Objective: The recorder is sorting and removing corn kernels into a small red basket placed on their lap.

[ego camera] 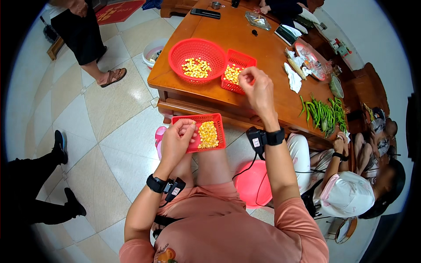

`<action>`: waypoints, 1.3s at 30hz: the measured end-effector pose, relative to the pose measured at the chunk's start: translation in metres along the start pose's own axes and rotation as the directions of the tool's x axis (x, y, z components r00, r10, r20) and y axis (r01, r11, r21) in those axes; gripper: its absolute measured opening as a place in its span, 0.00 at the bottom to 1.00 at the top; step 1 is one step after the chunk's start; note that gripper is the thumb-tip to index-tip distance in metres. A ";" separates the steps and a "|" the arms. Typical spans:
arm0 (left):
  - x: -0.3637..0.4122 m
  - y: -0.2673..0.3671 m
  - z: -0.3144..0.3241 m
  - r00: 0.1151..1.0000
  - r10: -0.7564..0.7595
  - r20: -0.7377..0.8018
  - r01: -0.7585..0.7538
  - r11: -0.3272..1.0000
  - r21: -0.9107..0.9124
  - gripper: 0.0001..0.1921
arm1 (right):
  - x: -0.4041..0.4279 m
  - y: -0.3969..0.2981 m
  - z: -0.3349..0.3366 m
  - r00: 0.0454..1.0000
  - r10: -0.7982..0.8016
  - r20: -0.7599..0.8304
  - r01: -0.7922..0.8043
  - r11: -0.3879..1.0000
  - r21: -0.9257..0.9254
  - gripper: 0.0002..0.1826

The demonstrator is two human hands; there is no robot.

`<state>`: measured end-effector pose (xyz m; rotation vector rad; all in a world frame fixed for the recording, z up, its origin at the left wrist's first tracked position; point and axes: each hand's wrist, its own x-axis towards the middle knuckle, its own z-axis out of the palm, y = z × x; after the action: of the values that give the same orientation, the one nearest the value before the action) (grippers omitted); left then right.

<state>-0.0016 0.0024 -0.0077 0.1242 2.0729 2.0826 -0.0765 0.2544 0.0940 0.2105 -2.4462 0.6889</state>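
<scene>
On my lap rests a red plastic basket (222, 131) with yellow corn kernels (208, 134) heaped in its right half. My left hand (179, 136) is over this basket's left end, thumb and forefinger pinched on what looks like a kernel. My right hand (258, 87) is raised over the right edge of a second red basket (241, 56) on the wooden table; its fingertips are bent together, and whether they hold anything cannot be made out. That basket holds kernels too. Touching or close beside it stands a round red colander (210, 49) with more kernels at its bottom.
On the wooden table (230, 29) lie green chili peppers (320, 111), a corn cob (296, 69), crumpled tissues and a glass ashtray (258, 20). A pink basin (253, 184) stands on the floor right of my legs. A person sits at the right; others stand at the left.
</scene>
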 end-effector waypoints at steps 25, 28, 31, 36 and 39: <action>-0.001 0.002 0.001 0.989 -0.059 0.133 0.095 0.953 -0.288 0.14 | -0.095 -0.054 0.035 0.822 0.081 0.563 -0.385 0.807 0.447 0.12; 0.000 -0.002 0.003 0.991 -0.040 0.126 0.075 0.956 -0.283 0.13 | -0.095 -0.058 0.033 0.795 0.110 0.597 -0.438 0.785 0.439 0.12; -0.001 -0.002 0.004 0.989 -0.028 0.143 0.065 0.964 -0.258 0.13 | -0.096 -0.054 0.035 0.772 0.129 0.622 -0.477 0.764 0.434 0.12; -0.002 0.002 0.009 0.988 -0.019 0.150 0.053 0.973 -0.224 0.12 | -0.104 -0.044 0.043 0.729 0.172 0.662 -0.577 0.675 0.459 0.11; -0.003 0.002 0.009 0.989 -0.039 0.140 0.067 0.976 -0.206 0.12 | -0.106 -0.042 0.044 0.736 0.188 0.650 -0.586 0.658 0.472 0.10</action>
<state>0.0034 0.0107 -0.0052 0.1704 1.7479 2.1806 0.0013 0.1950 0.0207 0.1272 -2.6946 1.9589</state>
